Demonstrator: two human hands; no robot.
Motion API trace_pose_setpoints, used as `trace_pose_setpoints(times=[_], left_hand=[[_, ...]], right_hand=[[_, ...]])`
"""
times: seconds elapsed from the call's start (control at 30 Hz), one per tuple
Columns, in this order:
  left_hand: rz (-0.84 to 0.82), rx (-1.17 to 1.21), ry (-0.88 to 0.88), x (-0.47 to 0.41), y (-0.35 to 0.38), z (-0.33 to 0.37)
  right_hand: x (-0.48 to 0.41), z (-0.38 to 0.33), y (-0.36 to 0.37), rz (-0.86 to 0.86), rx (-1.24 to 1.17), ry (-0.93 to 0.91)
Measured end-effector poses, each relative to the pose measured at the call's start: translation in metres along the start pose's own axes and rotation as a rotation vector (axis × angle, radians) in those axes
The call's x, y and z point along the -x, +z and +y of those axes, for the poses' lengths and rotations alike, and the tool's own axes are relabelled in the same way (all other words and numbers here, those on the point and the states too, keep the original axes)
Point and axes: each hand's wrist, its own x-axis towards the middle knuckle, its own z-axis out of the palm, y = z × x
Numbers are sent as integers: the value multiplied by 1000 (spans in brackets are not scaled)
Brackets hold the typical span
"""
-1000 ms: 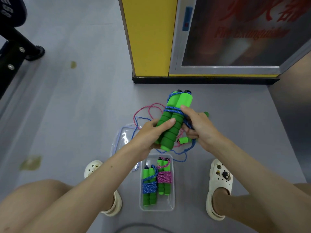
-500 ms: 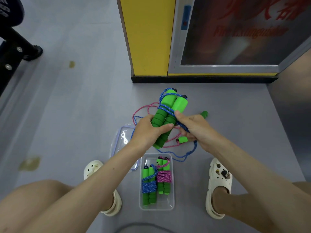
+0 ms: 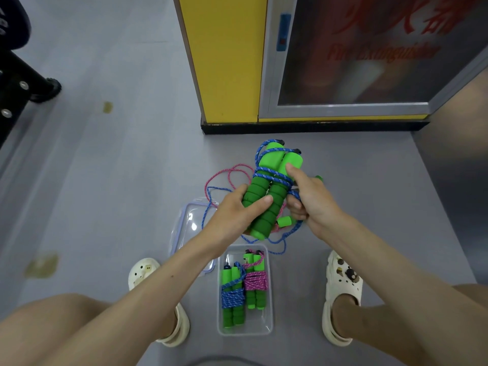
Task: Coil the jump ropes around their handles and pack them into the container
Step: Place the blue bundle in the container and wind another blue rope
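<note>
Fingers (image 3: 260, 203) of the left hand (image 3: 235, 211) curl round the lower half of a pair of green handles (image 3: 269, 162), which are held side by side above the floor (image 3: 118, 180) and tilted toward one o'clock. The right hand (image 3: 314, 204) sits at their three o'clock and pinches the blue rope (image 3: 272, 177) in curled fingers, its forefinger laid along the right handle. Only a few turns cross the handles; most of this rope hangs and trails in loose loops at five o'clock. At six o'clock, between the shoes (image 3: 343, 294), stands the clear container (image 3: 244, 331), holding a blue bundle (image 3: 232, 297) and a pink bundle (image 3: 255, 281), both fully wound. A pink rope (image 3: 232, 172) lies uncoiled on the floor from ten o'clock round behind the hands. The lid (image 3: 184, 228) lies off at eight o'clock. By my reckoning two ropes are packed, the third is barely begun, and the pink one and the packing of both remain.
</note>
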Motion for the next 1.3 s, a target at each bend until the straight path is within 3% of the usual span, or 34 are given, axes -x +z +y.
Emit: trace_pose_setpoints(times=[0.27, 0.4, 0.6, 0.73, 1.17, 1.3], left_hand=[[-49, 96, -43, 0, -2, 2], [-67, 251, -112, 3, 1, -2], [195, -191, 114, -3, -5, -7], [295, -362, 138, -4, -6, -7], [455, -1023, 267, 6, -2, -9], [486, -1274, 351, 8, 1, -12]], right_hand=[[0, -2, -2, -43, -73, -11], [-1, -4, -3, -79, 26, -14], [-2, -4, -2, -76, 203, -14], [0, 2, -3, -101, 311, -41], [2, 10, 5, -278, 485, -126], [3, 10, 7, -367, 424, -91]])
